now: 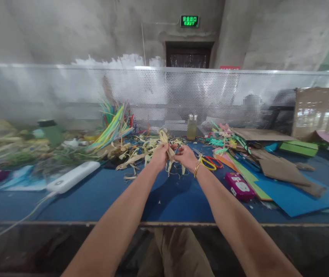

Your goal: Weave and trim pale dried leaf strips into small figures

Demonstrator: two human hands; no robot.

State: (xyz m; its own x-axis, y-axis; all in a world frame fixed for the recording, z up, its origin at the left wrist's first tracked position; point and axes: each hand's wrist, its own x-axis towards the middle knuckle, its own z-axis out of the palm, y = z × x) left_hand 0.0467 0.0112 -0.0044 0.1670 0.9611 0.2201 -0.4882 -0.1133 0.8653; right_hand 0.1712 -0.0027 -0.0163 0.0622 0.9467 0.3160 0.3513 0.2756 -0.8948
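Note:
My left hand [160, 157] is closed around a pale, dried corn husk bundle [163, 136], which stands up above the fingers. Close beside it, my right hand [186, 157] has its thumb and fingers pinched together at the bundle's right side; what lies in that pinch is too small to make out. Loose strips of husk [135, 158] are scattered behind and to the left of my hands. Just right of my right wrist lie scissors with yellow and red handles [212, 163].
Colourful pipe cleaners [114, 123] stand at the back left. A white power strip [73, 177] with a cord lies left. A jar of yellowish liquid [192, 127] stands behind my hands. A magenta box [239, 186], blue sheet [294, 196] and brown cardboard [282, 169] lie right.

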